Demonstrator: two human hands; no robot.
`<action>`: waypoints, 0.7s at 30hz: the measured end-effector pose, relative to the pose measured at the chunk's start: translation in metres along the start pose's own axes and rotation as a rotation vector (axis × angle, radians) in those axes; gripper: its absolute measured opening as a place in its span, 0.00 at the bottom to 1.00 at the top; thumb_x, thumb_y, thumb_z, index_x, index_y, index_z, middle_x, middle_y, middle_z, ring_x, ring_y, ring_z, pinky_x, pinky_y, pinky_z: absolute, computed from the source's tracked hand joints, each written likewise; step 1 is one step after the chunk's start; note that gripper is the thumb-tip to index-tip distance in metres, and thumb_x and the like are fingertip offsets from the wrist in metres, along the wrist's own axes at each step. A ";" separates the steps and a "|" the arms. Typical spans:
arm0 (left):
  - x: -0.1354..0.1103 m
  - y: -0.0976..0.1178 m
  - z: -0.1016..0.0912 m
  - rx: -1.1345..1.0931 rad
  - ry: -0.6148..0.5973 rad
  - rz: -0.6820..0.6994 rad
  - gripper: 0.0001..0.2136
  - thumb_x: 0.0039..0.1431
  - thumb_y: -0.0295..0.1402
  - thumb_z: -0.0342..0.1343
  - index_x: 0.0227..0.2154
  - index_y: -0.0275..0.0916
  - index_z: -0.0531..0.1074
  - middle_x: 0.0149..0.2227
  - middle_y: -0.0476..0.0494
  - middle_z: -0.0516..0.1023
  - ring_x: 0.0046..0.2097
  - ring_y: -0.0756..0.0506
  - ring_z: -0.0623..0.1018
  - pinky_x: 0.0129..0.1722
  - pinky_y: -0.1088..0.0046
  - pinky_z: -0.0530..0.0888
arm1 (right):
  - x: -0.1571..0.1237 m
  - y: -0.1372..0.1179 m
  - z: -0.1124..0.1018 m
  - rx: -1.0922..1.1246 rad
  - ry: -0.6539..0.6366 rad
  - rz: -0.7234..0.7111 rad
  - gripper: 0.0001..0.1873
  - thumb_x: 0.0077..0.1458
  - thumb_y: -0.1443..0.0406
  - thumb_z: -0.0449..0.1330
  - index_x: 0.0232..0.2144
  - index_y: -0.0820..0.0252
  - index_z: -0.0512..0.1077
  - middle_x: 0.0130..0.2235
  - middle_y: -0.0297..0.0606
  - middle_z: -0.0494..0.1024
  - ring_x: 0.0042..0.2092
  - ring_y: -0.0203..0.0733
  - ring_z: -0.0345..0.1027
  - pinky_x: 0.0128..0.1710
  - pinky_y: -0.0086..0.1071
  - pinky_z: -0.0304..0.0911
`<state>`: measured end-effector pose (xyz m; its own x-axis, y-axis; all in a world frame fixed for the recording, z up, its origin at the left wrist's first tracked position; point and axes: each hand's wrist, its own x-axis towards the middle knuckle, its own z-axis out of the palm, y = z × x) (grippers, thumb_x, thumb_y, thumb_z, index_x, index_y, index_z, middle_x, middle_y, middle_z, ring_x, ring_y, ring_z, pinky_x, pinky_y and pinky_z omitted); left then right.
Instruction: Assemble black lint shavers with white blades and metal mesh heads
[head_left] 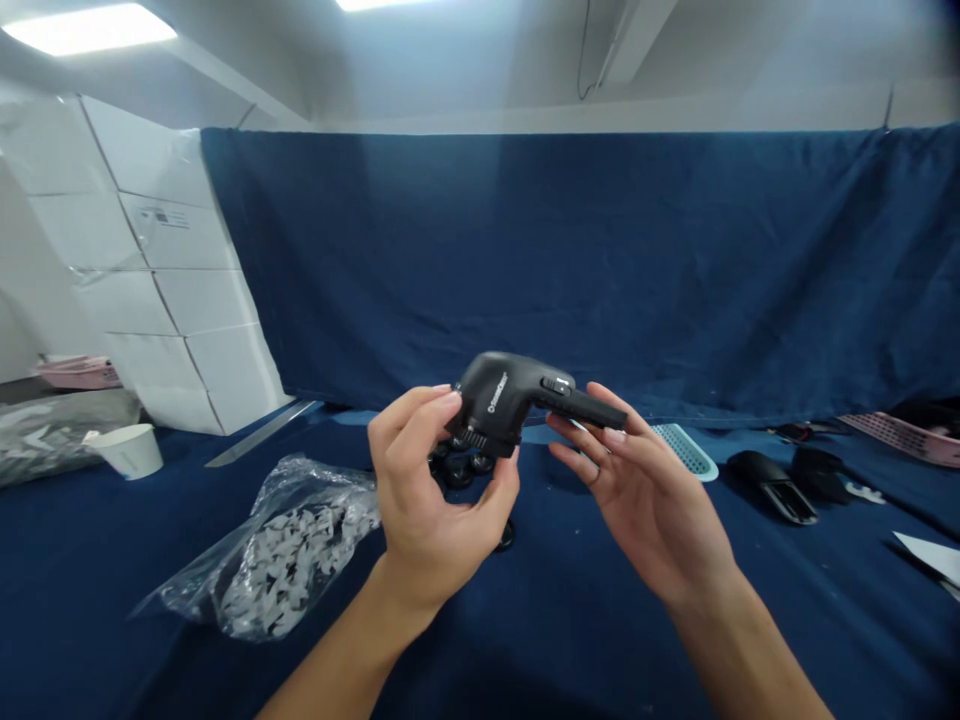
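Note:
A black handheld electric device (491, 392) with white lettering, a slide switch and short ridges near its lower end is held up above the table. My left hand (420, 490) is closed round its head, fingers at the back and thumb beneath. Against its handle (589, 407) rest the fingers of my right hand (649, 475), thumb on the near side and the other fingers behind and below. Several small round black parts (459, 472) lie on the table behind my left hand, partly hidden. A clear plastic bag (289, 560) of grey-white pieces lies to the left.
At the left stand a white cup (135, 452), a long metal ruler-like strip (259, 435) and stacked white boxes (187, 300). On the right are a light-blue basket (690, 455), black device parts (772, 485) and a pink basket (900, 440). A blue curtain (600, 260) hangs behind.

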<state>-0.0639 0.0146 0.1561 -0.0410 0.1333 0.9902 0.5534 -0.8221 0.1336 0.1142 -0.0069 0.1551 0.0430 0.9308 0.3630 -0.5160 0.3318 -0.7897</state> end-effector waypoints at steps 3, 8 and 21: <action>0.001 0.003 0.003 0.056 -0.083 0.015 0.36 0.47 0.24 0.66 0.59 0.43 0.58 0.57 0.37 0.64 0.58 0.36 0.68 0.46 0.61 0.79 | 0.000 -0.001 -0.001 0.011 0.043 -0.040 0.20 0.56 0.66 0.61 0.51 0.51 0.70 0.51 0.38 0.76 0.56 0.49 0.70 0.56 0.44 0.69; 0.002 0.007 0.003 0.109 -0.282 -0.034 0.32 0.51 0.26 0.63 0.59 0.42 0.59 0.61 0.38 0.63 0.60 0.36 0.68 0.55 0.57 0.75 | 0.001 -0.001 -0.001 -0.084 0.112 -0.115 0.21 0.56 0.65 0.62 0.53 0.51 0.70 0.54 0.38 0.75 0.57 0.49 0.69 0.55 0.46 0.69; 0.008 0.011 -0.003 0.055 -0.333 -0.097 0.29 0.52 0.25 0.61 0.57 0.41 0.62 0.58 0.41 0.67 0.60 0.41 0.69 0.61 0.59 0.68 | 0.001 -0.012 -0.005 -0.074 0.117 -0.048 0.18 0.53 0.66 0.63 0.48 0.56 0.76 0.50 0.40 0.79 0.54 0.49 0.71 0.51 0.37 0.71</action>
<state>-0.0604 0.0050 0.1653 0.1731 0.3896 0.9046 0.6046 -0.7670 0.2147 0.1249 -0.0090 0.1624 0.1681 0.9235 0.3448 -0.4466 0.3832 -0.8085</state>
